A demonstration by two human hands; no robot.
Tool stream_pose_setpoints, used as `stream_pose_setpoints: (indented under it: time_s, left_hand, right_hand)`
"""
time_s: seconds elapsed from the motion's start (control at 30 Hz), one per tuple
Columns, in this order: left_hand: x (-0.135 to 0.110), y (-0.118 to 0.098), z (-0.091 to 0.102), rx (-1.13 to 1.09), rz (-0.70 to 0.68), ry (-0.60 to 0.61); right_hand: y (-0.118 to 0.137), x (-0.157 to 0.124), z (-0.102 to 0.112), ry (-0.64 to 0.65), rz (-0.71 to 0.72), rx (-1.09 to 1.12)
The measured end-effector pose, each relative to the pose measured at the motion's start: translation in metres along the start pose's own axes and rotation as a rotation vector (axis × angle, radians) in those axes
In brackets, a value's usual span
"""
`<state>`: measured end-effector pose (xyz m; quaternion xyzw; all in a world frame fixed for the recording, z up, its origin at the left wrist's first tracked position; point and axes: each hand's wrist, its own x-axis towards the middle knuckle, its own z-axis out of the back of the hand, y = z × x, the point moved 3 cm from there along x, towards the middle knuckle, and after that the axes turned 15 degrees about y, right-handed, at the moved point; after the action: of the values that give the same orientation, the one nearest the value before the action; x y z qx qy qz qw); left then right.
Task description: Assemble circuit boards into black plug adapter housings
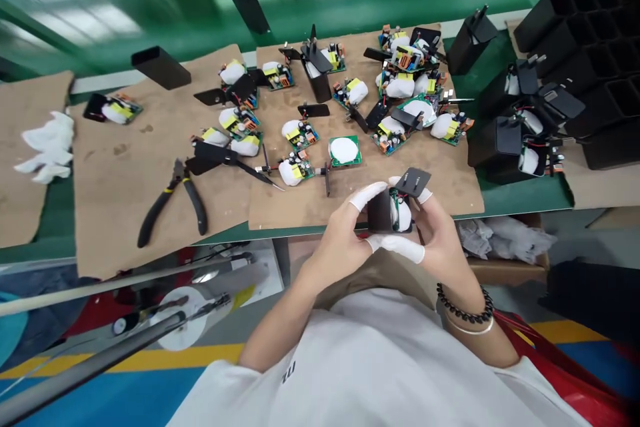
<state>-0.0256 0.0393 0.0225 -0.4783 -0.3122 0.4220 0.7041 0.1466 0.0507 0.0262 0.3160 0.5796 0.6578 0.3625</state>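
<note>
Just off the bench's front edge, my left hand (345,230) and my right hand (433,227) hold a black charger housing (380,212) between them. White finger cots cover several fingertips. Inside the housing's open end sits a circuit board with a white pad (401,213). A black end cap with plug pins (413,182) is tilted beside that opening, near my right fingers. Both hands are closed around the housing. Nearest on the cardboard lie a green board with a round white pad (345,149) and a circuit board with a black end cap (296,169).
Cutting pliers (175,203) and black tweezers (237,161) lie left on the cardboard (120,167). More circuit boards (400,83) are heaped at the back. At right stand filled housings (495,147) and stacked black housings (600,113). A crumpled white cloth (49,147) lies far left.
</note>
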Motion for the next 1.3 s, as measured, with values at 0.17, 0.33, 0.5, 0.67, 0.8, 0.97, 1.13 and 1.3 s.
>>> stream_pose_setpoints:
  time_s: [0.17,0.33,0.5,0.67,0.8,0.97,1.13,1.3]
  left_hand:
    - [-0.007,-0.020,0.019,0.060,0.029,0.133]
    - [-0.009,-0.023,0.026,0.080,0.130,0.166]
    - [-0.022,-0.007,0.034,-0.046,0.197,0.076]
    - [-0.036,0.008,0.042,-0.090,0.231,-0.079]
    - [-0.038,0.011,0.039,-0.137,0.199,-0.096]
    - [-0.039,0.014,0.038,-0.200,0.196,-0.099]
    - [-0.035,0.014,0.038,-0.121,0.187,-0.076]
    - [-0.033,0.016,0.039,-0.193,0.157,-0.106]
  right_hand:
    - [0.009,-0.006,0.008,-0.066,0.066,-0.009]
    - [0.005,0.001,0.011,-0.226,-0.008,0.169]
    - [0.029,-0.004,0.042,-0.735,0.117,0.023]
    - [0.051,0.023,0.055,-0.542,-0.008,-0.744]
    - [0.046,0.050,0.055,-0.145,-0.072,-0.960]
    - [0.051,0.046,0.084,0.143,0.042,-0.962]
    - [0.035,0.060,0.100,0.484,-0.028,-1.146]
    - [0.037,0.068,0.106,0.519,-0.187,-1.076]
